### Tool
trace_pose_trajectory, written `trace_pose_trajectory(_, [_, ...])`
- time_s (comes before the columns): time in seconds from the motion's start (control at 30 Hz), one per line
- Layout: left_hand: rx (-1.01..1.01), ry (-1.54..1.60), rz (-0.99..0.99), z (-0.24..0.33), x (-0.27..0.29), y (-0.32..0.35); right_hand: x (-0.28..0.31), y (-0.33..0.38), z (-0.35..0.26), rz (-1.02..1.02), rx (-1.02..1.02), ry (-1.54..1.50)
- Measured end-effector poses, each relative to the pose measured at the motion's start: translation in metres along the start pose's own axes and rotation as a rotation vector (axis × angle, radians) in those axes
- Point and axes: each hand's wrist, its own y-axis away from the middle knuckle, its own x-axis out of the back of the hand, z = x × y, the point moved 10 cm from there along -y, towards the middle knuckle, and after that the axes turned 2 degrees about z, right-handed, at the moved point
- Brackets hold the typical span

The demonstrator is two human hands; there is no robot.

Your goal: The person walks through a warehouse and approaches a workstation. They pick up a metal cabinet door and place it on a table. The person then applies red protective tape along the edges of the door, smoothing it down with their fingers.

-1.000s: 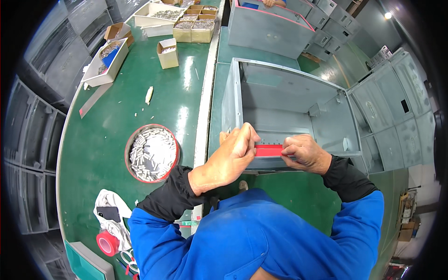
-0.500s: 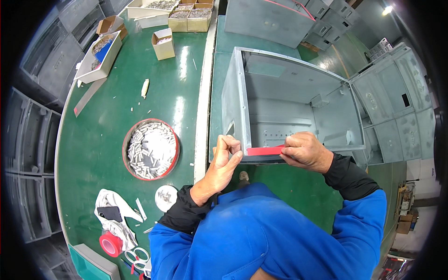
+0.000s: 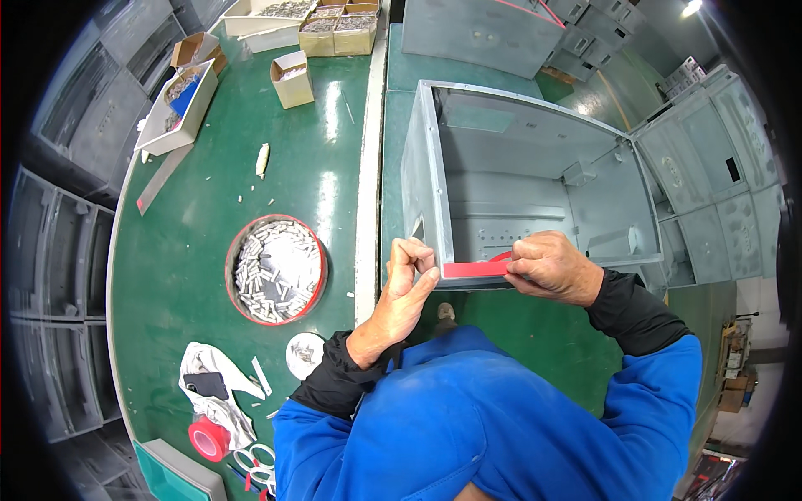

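Tape (image 3: 474, 270) | right hand (image 3: 553, 269): pinched in fingers | left hand (image 3: 401, 301): just beside fingertips, hold unclear

You're in a workshop or on a factory floor: grey metal cabinets (image 3: 693, 163) stand stacked around you, an open cabinet (image 3: 518, 146) sits in front of you, and your long green table (image 3: 167, 275) carries a tray (image 3: 199, 115) and cartons (image 3: 355, 43) of small parts and a tub (image 3: 324, 271) of metal pieces.

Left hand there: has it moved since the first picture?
Yes, leftward. Judged against the metal box, the left hand has shifted away from the right hand, toward the box's near left corner.
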Motion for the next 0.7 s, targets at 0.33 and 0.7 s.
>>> trace_pose_trajectory(0.33, [0.01,0.086,0.015,0.0009,-0.0002,-0.0026,-0.0014,-0.0003,0.0008,-0.019,-0.01,-0.005])
trace_pose_trajectory(0.7, [0.001,0.119,0.007,0.004,0.0005,-0.0052,0.0005,-0.0018,0.0033,0.009,-0.039,-0.075])
